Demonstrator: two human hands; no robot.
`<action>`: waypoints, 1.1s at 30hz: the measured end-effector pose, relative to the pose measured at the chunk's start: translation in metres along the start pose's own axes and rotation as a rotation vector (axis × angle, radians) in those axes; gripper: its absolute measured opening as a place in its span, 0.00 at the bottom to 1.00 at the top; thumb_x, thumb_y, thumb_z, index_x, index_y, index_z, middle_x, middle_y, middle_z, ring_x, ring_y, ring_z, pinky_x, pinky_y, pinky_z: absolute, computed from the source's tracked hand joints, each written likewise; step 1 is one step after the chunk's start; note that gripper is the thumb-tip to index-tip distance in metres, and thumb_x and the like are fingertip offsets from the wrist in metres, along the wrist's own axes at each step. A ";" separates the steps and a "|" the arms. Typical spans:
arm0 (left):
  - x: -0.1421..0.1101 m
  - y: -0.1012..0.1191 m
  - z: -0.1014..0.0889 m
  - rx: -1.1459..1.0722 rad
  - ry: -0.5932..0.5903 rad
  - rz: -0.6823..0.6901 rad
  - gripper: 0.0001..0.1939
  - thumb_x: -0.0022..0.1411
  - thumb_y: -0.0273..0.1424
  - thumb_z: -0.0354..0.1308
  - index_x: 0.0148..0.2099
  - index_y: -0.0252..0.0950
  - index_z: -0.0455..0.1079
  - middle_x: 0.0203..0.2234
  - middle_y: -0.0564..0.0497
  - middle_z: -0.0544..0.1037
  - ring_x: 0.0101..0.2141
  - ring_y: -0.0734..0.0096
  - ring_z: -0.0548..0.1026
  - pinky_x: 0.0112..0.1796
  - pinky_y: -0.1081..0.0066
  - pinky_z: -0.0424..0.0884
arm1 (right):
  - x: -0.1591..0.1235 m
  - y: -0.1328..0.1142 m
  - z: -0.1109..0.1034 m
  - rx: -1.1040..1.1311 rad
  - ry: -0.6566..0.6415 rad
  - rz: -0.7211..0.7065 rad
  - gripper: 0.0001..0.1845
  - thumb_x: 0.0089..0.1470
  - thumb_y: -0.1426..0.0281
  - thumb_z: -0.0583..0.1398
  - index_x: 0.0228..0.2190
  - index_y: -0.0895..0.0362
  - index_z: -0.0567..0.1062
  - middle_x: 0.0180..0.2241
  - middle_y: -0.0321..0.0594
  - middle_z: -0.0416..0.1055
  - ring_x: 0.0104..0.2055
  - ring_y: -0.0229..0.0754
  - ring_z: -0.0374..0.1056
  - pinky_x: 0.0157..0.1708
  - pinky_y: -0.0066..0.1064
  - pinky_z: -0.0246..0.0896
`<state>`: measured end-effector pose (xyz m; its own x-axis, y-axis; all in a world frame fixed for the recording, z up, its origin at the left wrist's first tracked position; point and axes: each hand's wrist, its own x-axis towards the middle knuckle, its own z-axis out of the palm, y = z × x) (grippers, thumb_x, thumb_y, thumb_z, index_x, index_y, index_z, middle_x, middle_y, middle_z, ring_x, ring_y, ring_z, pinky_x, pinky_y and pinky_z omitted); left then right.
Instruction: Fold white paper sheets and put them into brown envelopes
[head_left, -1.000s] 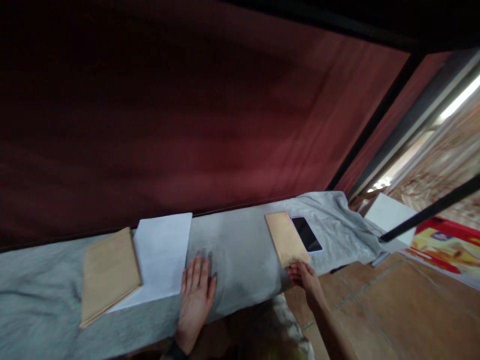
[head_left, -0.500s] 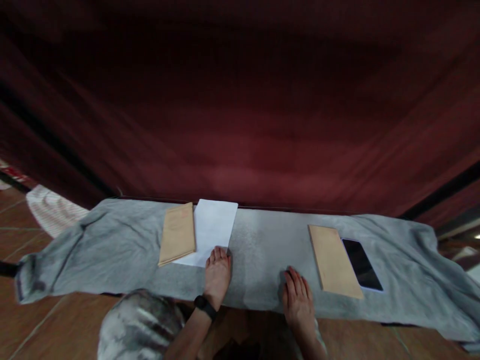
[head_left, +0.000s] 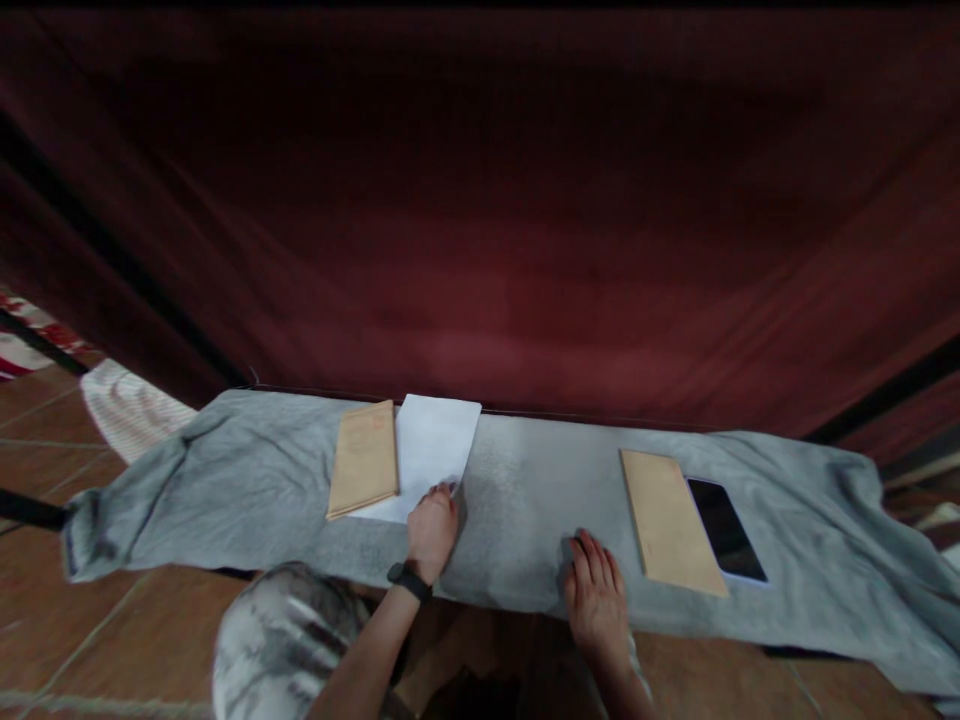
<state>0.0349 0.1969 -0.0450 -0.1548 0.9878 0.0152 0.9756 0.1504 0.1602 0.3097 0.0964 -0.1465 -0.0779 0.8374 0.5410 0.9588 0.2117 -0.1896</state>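
Observation:
My left hand (head_left: 433,532), with a dark watch on the wrist, is at the near right edge of a stack of white paper (head_left: 431,440). Its fingers are curled and pinch that edge. Partly over the paper's left side lie brown envelopes (head_left: 365,458). My right hand (head_left: 598,595) rests palm down on the grey cloth (head_left: 529,500), fingers stretched out and holding nothing. To its right, another brown envelope (head_left: 667,520) lies flat, apart from the fingers.
A phone (head_left: 726,530) with a dark screen lies beside the right envelope. The grey cloth covers a long, narrow bench. Behind it hangs a dark red fabric (head_left: 480,250), with dark bars (head_left: 892,395) at the sides. Tiled floor (head_left: 82,620) shows below.
The view has swung left. My right hand has let go of the right envelope and lies on the cloth. My left hand has moved from the cloth to the paper's edge, its fingers now curled.

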 end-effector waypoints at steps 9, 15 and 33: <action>0.006 -0.003 -0.022 -0.127 0.028 0.009 0.11 0.70 0.28 0.50 0.44 0.34 0.74 0.36 0.46 0.81 0.39 0.65 0.79 0.39 0.69 0.71 | 0.002 -0.001 -0.002 0.059 -0.014 0.037 0.22 0.66 0.69 0.47 0.58 0.56 0.67 0.60 0.51 0.66 0.63 0.52 0.61 0.62 0.52 0.53; -0.047 0.068 -0.003 -0.108 0.197 0.379 0.14 0.68 0.25 0.49 0.50 0.35 0.73 0.45 0.45 0.78 0.47 0.58 0.73 0.49 0.58 0.69 | 0.005 -0.001 -0.008 0.219 -0.013 0.104 0.20 0.68 0.67 0.48 0.56 0.55 0.70 0.58 0.49 0.69 0.61 0.51 0.63 0.62 0.53 0.55; -0.095 0.136 0.038 -0.441 0.040 0.644 0.15 0.67 0.32 0.55 0.55 0.40 0.72 0.52 0.44 0.78 0.53 0.59 0.75 0.56 0.53 0.70 | 0.073 0.033 -0.003 0.844 -0.195 0.674 0.23 0.51 0.61 0.58 0.46 0.58 0.77 0.28 0.40 0.79 0.30 0.47 0.76 0.33 0.37 0.72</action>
<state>0.1883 0.1252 -0.0623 0.4069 0.8719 0.2725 0.7243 -0.4897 0.4854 0.3361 0.1628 -0.1109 0.2786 0.9603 -0.0096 0.3305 -0.1053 -0.9379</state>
